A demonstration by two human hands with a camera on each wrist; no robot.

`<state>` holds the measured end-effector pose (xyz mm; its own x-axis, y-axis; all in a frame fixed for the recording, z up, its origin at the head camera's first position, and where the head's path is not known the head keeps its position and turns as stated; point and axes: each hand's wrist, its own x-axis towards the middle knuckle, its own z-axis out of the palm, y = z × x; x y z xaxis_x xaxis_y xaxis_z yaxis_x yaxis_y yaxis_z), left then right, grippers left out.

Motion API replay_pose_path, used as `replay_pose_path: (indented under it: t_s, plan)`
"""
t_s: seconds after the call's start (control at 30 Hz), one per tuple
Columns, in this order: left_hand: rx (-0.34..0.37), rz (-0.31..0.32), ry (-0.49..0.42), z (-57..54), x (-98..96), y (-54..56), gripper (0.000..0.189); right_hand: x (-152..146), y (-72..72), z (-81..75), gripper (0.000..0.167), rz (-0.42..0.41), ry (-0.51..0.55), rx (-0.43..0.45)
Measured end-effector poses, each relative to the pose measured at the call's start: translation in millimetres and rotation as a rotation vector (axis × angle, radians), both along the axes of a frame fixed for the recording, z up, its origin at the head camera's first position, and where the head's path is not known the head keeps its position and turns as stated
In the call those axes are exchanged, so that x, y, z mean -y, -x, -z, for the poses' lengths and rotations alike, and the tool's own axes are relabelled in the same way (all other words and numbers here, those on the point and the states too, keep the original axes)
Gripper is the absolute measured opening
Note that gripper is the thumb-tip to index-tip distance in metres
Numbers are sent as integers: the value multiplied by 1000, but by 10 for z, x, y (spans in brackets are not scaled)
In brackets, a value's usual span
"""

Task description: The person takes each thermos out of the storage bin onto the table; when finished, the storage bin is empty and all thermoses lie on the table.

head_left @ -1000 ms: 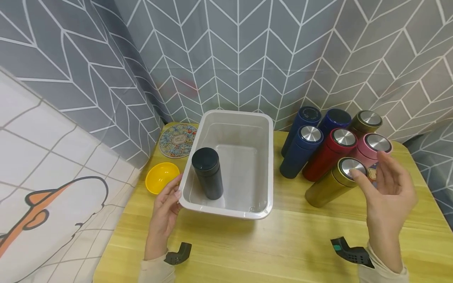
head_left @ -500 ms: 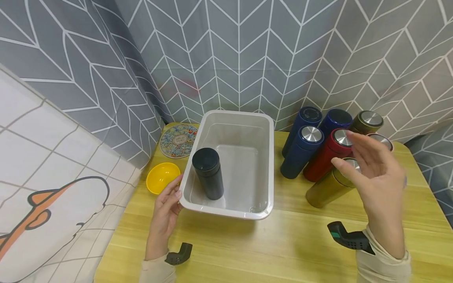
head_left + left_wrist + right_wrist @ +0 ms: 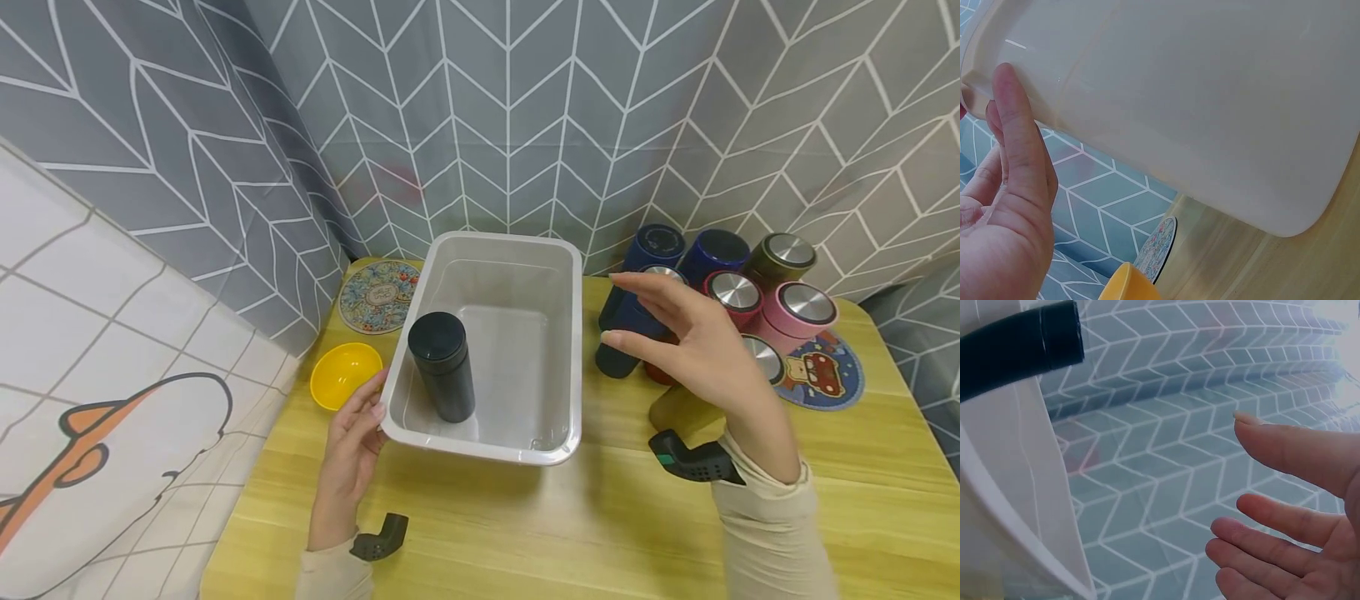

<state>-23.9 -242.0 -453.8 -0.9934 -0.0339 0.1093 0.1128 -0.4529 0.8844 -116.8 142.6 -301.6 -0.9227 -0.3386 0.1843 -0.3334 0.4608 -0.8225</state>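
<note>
My left hand (image 3: 351, 450) holds the left rim of a grey-white plastic bin (image 3: 573, 350), thumb at the rim and fingers against its outside wall; the left wrist view shows those fingers (image 3: 1016, 125) along the wall. Inside the bin, at its left, stands a black thermos bottle (image 3: 442, 375). My right hand (image 3: 708, 358) is in the air with thumb and fingers spread, nothing between them. It passes in front of a navy thermos bottle (image 3: 633, 321) with a silver lid, and partly hides a red one (image 3: 733, 292) and a gold one (image 3: 678, 412).
Behind stand a dark blue bottle (image 3: 658, 242), a blue one (image 3: 718, 250), an olive one (image 3: 783, 254) and a pink one (image 3: 806, 304). A patterned round mat (image 3: 836, 375) lies at right, another mat (image 3: 378, 296) and a yellow bowl (image 3: 345, 375) at left.
My right hand has moved left, from beside the gold and pink bottles, past the red one, to the navy bottle. The left hand, bin and bottles stay as they were.
</note>
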Motion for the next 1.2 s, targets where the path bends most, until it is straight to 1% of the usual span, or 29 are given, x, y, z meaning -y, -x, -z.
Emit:
replay_pose_path:
  t_s: [0.1,0.27,0.33,0.57,0.77,1.0,1.1,1.2]
  plan:
    - [3,-2,0,-2,0,-1,45,107,79,8,57,-43,-26,25]
    - [3,-4,3,-10,-1,-3,45,291,200,15,57,-134,-37,67]
    - [1,-3,5,-14,-2,-2,45,362,248,31,57,-169,-27,72]
    - [0,-4,5,-23,-3,5,44,630,410,130,58,-246,16,51]
    - [0,-2,11,-16,-1,7,45,875,518,169,60,-317,25,94]
    - [-2,-3,10,-13,-6,7,45,1144,610,231,61,-394,-9,57]
    - [-1,-5,9,-13,-8,3,45,1239,630,287,66,-435,-37,68]
    - [-1,-6,9,-16,-11,1,45,1310,643,354,74,-471,-62,93]
